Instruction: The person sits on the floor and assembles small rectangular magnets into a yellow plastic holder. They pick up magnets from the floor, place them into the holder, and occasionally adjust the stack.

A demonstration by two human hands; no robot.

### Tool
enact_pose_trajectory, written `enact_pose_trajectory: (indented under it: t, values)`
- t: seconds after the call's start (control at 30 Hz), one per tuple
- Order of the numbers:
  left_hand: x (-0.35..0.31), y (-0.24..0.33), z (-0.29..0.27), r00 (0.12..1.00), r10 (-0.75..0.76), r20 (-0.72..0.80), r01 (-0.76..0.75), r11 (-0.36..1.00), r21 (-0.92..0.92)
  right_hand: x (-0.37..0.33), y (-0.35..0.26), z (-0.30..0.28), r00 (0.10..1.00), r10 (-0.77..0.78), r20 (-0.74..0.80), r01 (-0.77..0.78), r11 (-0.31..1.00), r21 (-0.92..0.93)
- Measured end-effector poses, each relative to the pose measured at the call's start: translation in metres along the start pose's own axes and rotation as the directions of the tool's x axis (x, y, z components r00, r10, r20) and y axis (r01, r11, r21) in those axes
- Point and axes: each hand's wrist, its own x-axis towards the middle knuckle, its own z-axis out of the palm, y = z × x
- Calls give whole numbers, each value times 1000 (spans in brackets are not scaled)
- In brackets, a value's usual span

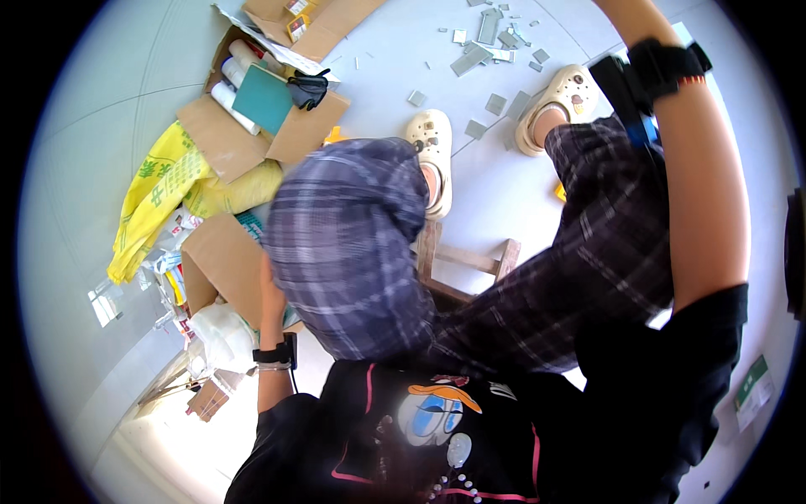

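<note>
My left hand (271,307) is beside my left knee, against or just next to the flap of a brown cardboard box (222,260). Its fingers disappear behind the plaid trouser leg, so I cannot see whether it holds anything. A black band with a small device (275,351) circles that wrist. My right hand (631,15) reaches up past the top edge, where its fingers are cut off. On its wrist sits another black strap (672,65) with a dark device. Between my legs shows a wooden stool (466,260).
Broken glass-like pieces (487,42) lie scattered on the pale floor beyond my cream clogs (432,134). At the left, an open carton (227,139) holds rolls, a green board (262,99) and a black glove (309,88). A yellow bag (159,193) drapes beside it.
</note>
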Motion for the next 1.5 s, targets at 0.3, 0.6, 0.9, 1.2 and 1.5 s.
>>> enact_pose_trajectory:
  t: [0.3,0.6,0.9,1.2,1.5]
  values:
    - [124,68,193,913,47,406,25,985,-170,-104,153,56,872,433,230,-222,767,-603]
    - [310,123,359,978,178,107,-169,982,-87,-84,271,171,794,519,315,-250,752,-609]
    - [405,130,391,998,51,46,-56,993,105,-119,303,192,971,196,139,-47,721,-692]
    - [388,129,396,974,225,9,-213,911,353,-88,300,231,980,194,-47,-194,868,-458]
    - [376,146,336,789,591,-167,-476,761,441,-71,290,262,993,87,85,-50,928,-370]
